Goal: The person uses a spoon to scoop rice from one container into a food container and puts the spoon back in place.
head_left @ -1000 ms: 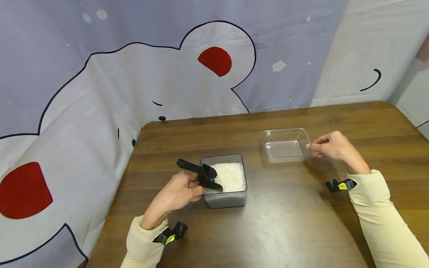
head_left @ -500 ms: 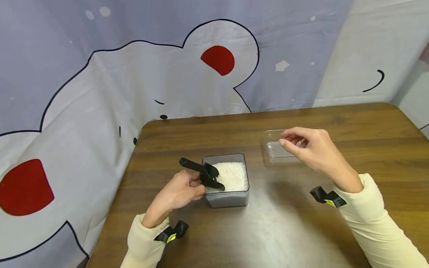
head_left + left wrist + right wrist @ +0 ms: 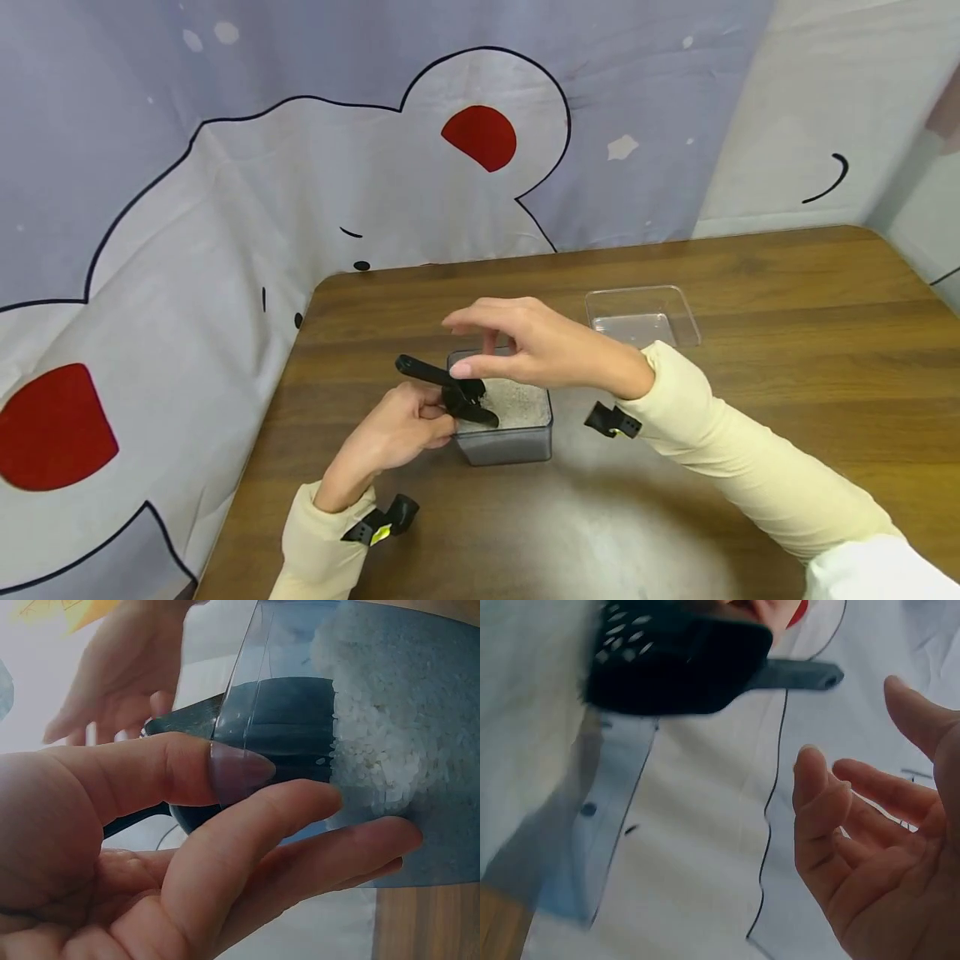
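Note:
In the head view, my left hand (image 3: 401,429) pinches the near left edge of a grey see-through container (image 3: 504,448) filled with white rice (image 3: 521,406). A black scoop (image 3: 422,369) leans at the container's left side, its handle sticking out up and left over the rim. The left wrist view shows my thumb (image 3: 232,769) and fingers at the tinted plastic wall, with rice (image 3: 382,742) behind it. Above the container hovers my right hand (image 3: 536,343), thumb and fingers spread. Its fingers are apart from the scoop handle (image 3: 799,675) in the right wrist view.
A clear shallow plastic box (image 3: 636,328) stands on the wooden table (image 3: 787,333) farther back on the right, partly behind the right forearm. A printed cloth (image 3: 300,183) hangs along the table's back and left edges.
My right hand has left the clear box and swung left to above the rice container and scoop. The left hand has stayed at the container's edge.

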Available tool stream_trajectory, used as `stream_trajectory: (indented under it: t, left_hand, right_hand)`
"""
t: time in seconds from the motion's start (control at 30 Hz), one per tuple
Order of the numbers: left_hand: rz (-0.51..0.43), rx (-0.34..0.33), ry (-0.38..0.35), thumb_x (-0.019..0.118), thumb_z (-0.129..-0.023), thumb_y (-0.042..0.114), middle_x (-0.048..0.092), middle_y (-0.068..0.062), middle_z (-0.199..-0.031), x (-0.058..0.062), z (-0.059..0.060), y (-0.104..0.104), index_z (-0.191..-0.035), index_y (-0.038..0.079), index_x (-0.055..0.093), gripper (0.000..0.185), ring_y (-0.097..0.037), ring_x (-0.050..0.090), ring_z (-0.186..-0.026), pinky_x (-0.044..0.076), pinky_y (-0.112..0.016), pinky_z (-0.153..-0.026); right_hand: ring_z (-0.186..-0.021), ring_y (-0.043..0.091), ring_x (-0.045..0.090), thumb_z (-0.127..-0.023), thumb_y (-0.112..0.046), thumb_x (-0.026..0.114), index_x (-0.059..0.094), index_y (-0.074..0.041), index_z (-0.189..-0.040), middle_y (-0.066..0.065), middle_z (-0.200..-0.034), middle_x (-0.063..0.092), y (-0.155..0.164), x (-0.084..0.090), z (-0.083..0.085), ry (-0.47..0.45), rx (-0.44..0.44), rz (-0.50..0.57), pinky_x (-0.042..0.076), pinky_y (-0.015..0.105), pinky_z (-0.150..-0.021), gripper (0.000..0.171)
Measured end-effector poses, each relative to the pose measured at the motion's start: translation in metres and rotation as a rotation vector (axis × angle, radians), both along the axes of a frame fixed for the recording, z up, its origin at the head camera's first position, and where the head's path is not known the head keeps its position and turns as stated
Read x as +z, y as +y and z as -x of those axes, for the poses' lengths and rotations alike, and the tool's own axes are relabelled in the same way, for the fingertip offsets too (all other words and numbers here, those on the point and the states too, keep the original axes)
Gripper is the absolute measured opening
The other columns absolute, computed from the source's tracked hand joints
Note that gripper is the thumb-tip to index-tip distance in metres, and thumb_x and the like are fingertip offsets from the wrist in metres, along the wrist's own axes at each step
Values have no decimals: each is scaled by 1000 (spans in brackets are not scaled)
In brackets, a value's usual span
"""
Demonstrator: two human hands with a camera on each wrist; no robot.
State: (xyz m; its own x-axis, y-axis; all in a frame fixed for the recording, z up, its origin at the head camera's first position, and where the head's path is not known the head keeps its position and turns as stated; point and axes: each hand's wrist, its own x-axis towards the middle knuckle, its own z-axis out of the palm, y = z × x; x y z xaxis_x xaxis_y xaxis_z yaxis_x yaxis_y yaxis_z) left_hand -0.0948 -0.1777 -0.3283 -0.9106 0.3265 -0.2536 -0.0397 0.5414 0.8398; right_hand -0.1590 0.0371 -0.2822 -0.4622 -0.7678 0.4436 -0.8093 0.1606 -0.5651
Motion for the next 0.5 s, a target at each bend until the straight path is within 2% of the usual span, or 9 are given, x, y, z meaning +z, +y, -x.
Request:
stream_trajectory:
  t: [0.13, 0.23, 0.33, 0.5]
  left_hand:
    - [8, 2, -2, 57, -80, 5, 58, -3, -62, -1, 1, 0, -83, -1, 61, 8, -12, 59, -62, 55, -29, -65]
    - [13, 20, -10, 56, -80, 3, 47, -1, -58, -2, 1, 0, -77, 1, 56, 3, -11, 53, -58, 55, -29, -65]
    - [20, 35, -15, 55, -79, 1, 44, 0, -57, -3, 1, 1, -75, 2, 53, 4, -11, 49, -55, 54, -28, -64]
    - [48, 21, 17, 53, -77, -1, 36, 2, -52, -4, 3, 1, -65, 7, 43, 18, -10, 37, -49, 43, -23, -53]
  right_hand:
    - [-73, 0, 53, -87, -36, 60, 47, -12, -131, -5, -120, 57, -18, 7, -3, -64, 71, -44, 47, 18, -65, 52]
    - [-68, 1, 52, -89, -33, 58, 43, -11, -133, -4, -116, 59, -28, 10, -4, -72, 103, -65, 46, 19, -64, 52]
    - [-63, 1, 51, -90, -24, 56, 44, -10, -133, -4, -109, 60, -36, 12, -3, -61, 117, -87, 46, 18, -60, 47]
    - [-60, 2, 56, -89, -16, 56, 44, -11, -133, -2, -109, 60, -46, 14, -1, -99, 159, -114, 48, 18, -62, 46]
